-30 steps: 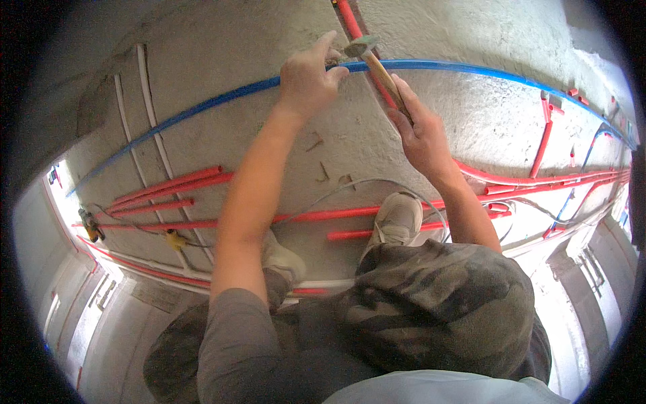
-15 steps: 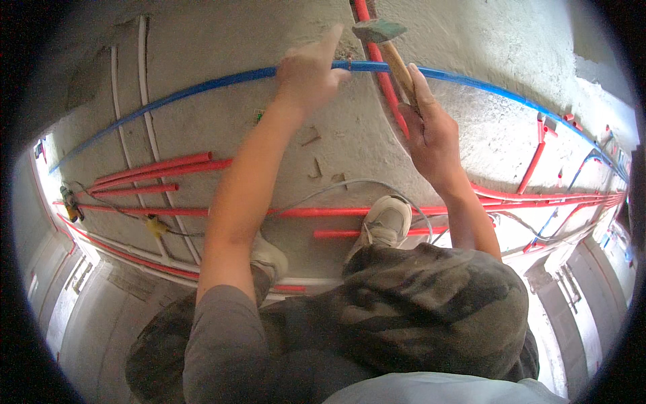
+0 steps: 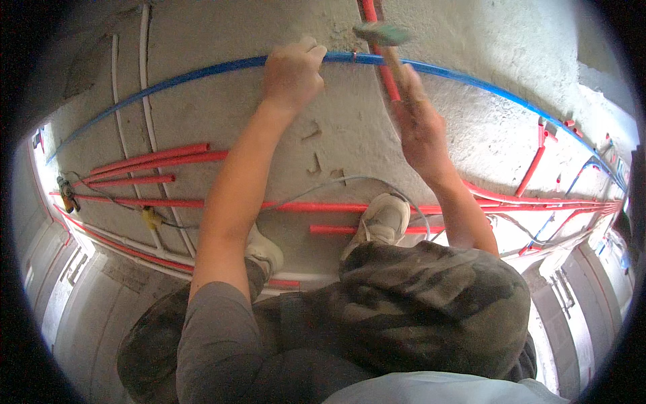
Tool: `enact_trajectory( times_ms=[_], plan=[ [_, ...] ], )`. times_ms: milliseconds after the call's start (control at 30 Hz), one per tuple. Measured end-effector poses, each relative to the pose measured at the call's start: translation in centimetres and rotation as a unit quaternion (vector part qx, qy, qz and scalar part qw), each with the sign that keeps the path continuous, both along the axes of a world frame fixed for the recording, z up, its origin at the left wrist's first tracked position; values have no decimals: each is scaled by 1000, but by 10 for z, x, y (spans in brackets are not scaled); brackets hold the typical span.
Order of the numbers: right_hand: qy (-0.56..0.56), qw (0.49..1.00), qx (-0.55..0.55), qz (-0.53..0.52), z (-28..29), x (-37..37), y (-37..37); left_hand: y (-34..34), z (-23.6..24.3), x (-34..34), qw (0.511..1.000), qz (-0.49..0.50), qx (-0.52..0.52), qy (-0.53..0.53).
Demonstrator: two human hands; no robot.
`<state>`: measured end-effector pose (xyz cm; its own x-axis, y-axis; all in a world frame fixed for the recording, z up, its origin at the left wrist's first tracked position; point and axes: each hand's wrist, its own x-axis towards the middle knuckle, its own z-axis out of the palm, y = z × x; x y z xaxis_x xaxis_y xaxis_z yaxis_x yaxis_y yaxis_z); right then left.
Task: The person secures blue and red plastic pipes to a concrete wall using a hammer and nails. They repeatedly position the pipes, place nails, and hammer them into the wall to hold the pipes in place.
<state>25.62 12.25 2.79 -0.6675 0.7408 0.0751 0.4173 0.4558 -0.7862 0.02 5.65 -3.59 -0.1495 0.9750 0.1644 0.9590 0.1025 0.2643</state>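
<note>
My left hand (image 3: 294,74) is closed at the blue pipe (image 3: 222,66), fingers curled over it. My right hand (image 3: 420,124) grips the wooden handle (image 3: 393,60) of a hammer, whose greenish head (image 3: 381,34), blurred by motion, is above the blue pipe over a red pipe (image 3: 389,84) crossing beneath. A small clip (image 3: 354,57) sits on the blue pipe between my left hand and the hammer. Below my hands, small bent metal pieces (image 3: 313,161) lie on the rough concrete (image 3: 350,128).
More red pipes (image 3: 309,205) run across near my shoes (image 3: 387,219). White pipes (image 3: 145,81) cross at the left, with a power tool (image 3: 67,195), a yellow object (image 3: 153,219) and grey cable (image 3: 316,183). Short red and blue pipe runs (image 3: 530,168) are at the right.
My left hand has gone from pointing fingers to curled ones and shifted slightly left. The hammer head is blurred now, and the view has shifted a little.
</note>
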Motion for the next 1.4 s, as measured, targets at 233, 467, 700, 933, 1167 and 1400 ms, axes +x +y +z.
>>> enact_trajectory(
  times_ms=[233,467,700,933,1167,1400],
  plan=[
    [26,999,29,0,-2,-6,4,0,2,-1,1000,4,-11,-2],
    [-66,998,-5,8,-5,-5,2,2,8,2,1000,2,-7,-5],
    [-57,998,-10,-1,-13,-4,-4,-1,9,-2,1000,5,-3,-7],
    [-29,999,-45,-6,-24,5,4,-44,37,21,986,-88,-130,-62],
    [49,993,-97,36,-17,-26,22,-70,31,46,959,-124,-254,-32],
    [76,986,-72,128,20,-65,48,-91,61,9,950,-137,-280,-34]
  ],
)
